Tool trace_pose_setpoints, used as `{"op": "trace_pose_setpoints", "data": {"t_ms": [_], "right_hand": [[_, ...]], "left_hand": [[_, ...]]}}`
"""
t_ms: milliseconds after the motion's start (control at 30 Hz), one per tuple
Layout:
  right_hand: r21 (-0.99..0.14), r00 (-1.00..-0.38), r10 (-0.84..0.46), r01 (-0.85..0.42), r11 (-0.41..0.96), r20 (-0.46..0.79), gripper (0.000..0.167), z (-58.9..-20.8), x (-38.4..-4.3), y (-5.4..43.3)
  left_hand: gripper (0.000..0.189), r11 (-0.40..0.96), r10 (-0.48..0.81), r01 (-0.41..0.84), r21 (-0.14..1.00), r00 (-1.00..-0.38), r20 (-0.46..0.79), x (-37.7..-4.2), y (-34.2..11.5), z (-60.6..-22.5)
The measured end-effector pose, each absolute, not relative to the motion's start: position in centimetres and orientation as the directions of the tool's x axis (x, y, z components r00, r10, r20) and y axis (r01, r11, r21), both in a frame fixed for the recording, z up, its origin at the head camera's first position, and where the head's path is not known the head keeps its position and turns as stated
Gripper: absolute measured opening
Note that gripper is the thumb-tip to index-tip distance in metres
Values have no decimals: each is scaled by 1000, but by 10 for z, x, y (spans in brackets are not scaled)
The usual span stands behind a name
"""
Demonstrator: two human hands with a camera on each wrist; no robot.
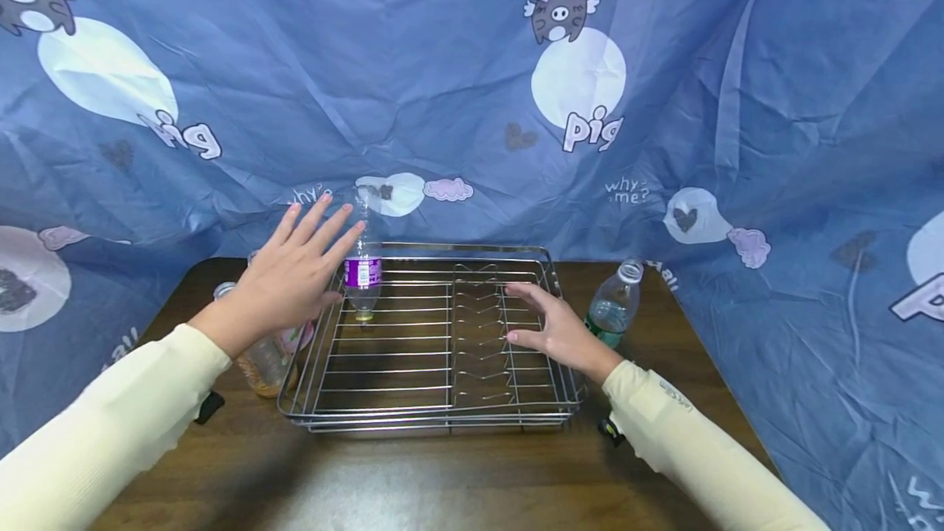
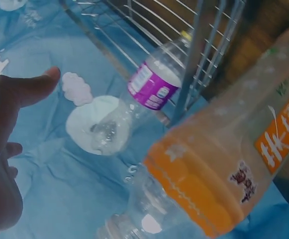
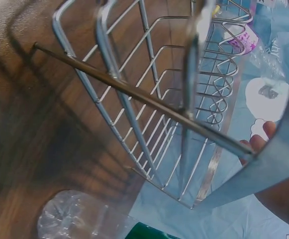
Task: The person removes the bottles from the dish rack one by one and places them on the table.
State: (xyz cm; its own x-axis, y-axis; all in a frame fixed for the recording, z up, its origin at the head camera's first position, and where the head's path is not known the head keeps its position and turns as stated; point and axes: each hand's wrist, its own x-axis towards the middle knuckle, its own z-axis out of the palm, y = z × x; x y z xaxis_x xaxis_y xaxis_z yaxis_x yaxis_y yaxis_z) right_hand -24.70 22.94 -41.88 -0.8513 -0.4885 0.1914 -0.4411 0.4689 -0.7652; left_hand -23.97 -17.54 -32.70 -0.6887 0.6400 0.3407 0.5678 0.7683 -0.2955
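Observation:
A wire dish rack stands on the wooden table. Upside down at its back left is a clear bottle with a purple label, its yellow cap lowest. My left hand is above the rack's left side, fingers spread, beside that bottle; in the left wrist view a gap separates the thumb from the bottle. Over the rack's right part my right hand has thumb and fingers apart, holding nothing. In the right wrist view the rack's bars partly hide that hand's fingers.
Right of the rack stands an uncapped clear bottle with a green label. On the left, partly behind my left arm, is a bottle with orange at its base. An orange-labelled bottle fills the left wrist view's right side. Patterned blue cloth hangs behind.

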Motion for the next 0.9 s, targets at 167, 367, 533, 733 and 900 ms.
{"op": "trace_pose_setpoints", "data": {"t_ms": [167,367,533,733,900], "right_hand": [[-762,-857,-479,-436,479,190,74,-421,-246,233],[-758,-850,-476,-460,463,225,72,-423,-247,236],[-767,-858,-466,-444,464,215,72,-425,-247,239],[-769,-863,-453,-441,462,223,72,-428,-248,241],[-770,-862,-452,-446,457,231,71,-430,-249,243]], "left_hand": [[106,736,673,581,-348,-683,284,-248,-177,-330],[104,732,672,588,-345,-709,216,-259,-173,-332],[96,715,682,600,-358,-711,170,-269,-169,-336],[75,690,710,622,-371,-683,174,-282,-166,-337],[76,691,705,627,-360,-695,142,-289,-163,-341]]}}
